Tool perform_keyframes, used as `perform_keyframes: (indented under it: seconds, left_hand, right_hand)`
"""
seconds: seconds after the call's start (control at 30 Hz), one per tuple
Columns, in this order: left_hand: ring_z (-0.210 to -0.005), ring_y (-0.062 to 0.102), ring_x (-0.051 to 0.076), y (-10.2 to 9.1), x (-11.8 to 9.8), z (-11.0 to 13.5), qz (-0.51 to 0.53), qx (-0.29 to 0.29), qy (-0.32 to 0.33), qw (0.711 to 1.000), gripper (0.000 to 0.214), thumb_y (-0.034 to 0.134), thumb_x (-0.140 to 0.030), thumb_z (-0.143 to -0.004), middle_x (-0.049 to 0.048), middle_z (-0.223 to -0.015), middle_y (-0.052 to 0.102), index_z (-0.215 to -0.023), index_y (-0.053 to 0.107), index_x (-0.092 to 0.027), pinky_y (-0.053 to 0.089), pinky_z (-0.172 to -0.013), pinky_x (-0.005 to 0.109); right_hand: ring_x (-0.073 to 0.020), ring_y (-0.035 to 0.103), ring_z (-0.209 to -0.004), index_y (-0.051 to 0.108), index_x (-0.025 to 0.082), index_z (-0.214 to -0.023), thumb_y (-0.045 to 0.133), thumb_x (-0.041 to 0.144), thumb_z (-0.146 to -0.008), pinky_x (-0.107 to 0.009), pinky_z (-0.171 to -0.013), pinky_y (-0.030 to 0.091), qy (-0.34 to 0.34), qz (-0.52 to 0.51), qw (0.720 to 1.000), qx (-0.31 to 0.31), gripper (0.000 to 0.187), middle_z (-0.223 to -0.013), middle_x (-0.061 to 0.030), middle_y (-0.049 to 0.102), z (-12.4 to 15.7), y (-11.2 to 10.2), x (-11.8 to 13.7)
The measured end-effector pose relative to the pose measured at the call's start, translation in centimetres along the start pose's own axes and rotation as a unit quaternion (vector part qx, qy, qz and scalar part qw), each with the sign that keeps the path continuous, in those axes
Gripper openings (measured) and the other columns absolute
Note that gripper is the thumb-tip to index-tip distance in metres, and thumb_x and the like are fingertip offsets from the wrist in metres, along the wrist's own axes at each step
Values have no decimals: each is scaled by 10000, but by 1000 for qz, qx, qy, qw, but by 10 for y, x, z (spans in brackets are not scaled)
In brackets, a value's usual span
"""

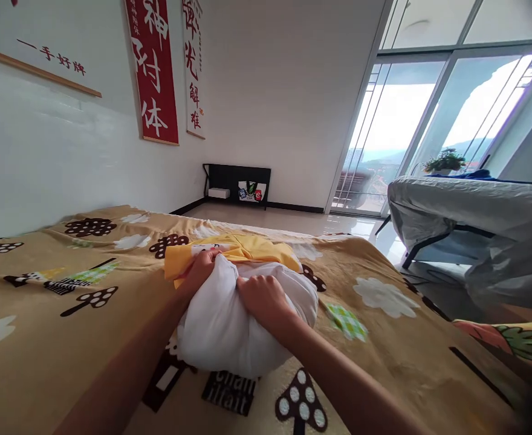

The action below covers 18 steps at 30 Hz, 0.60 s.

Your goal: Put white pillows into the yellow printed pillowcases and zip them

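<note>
A plump white cushion insert (225,329) sits on the patterned bedspread (148,338), directly before me. A yellow fabric cover (257,246) lies against its far side, partly hidden behind it. My left hand (204,266) is closed where white and yellow cloth meet, pinching the insert's upper left edge. With its fingers curled into a fist, my right hand (263,296) grips the top of the white insert, bunching its cloth. Both sets of fingertips are mostly hidden. Whether part of the insert lies inside the cover cannot be made out.
A plastic-wrapped piece of furniture (479,196) stands to the right, with a potted plant (445,160) behind it. Near the far wall is a low black stand (227,175) with a white box (219,193) and a printed bag (252,191). Scrolls (157,72) hang left.
</note>
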State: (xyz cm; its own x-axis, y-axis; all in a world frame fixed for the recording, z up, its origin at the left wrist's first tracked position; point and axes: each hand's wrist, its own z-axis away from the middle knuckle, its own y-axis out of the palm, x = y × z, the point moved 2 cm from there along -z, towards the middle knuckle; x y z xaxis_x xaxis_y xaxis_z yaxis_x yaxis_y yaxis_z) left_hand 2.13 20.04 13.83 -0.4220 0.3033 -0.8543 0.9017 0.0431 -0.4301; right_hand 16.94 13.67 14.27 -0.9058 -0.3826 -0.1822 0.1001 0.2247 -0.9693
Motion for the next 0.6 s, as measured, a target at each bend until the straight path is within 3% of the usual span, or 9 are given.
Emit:
perform_keyframes:
  seconds: [0.27,0.4,0.5,0.6]
  left_hand:
    - [-557,460,111,0,-15,-12,25,25,-15,999,227,511,-397,-729,-33,-605,501,-669,500,-178,356,-503,221]
    - [-651,525,134,2,-28,-7,-108,49,63,991,172,585,-333,-707,-31,-693,553,-748,539,-173,399,-572,229]
    - [-835,622,184,5,-34,4,-325,61,105,938,231,599,-254,-742,21,-898,659,-956,595,-166,472,-714,249]
    - [-859,664,254,11,-30,13,-482,42,90,870,286,435,-120,-843,116,-900,688,-1078,598,-131,489,-740,332]
  right_hand:
    - [-259,690,-976,696,100,-1040,411,43,-891,-374,-749,552,28,-8,999,46,327,-1047,-193,707,-36,5,-1]
    - [-316,673,-1017,660,72,-1141,405,9,-872,-471,-759,555,59,-4,996,69,375,-1110,-230,679,-44,13,11]
    - [-319,672,-1016,655,77,-1155,424,18,-873,-459,-757,554,61,-10,995,72,370,-1098,-225,684,-50,12,13]
    - [-297,688,-964,704,97,-1017,488,61,-868,-388,-739,550,55,-18,996,64,265,-1002,-194,716,-48,3,6]
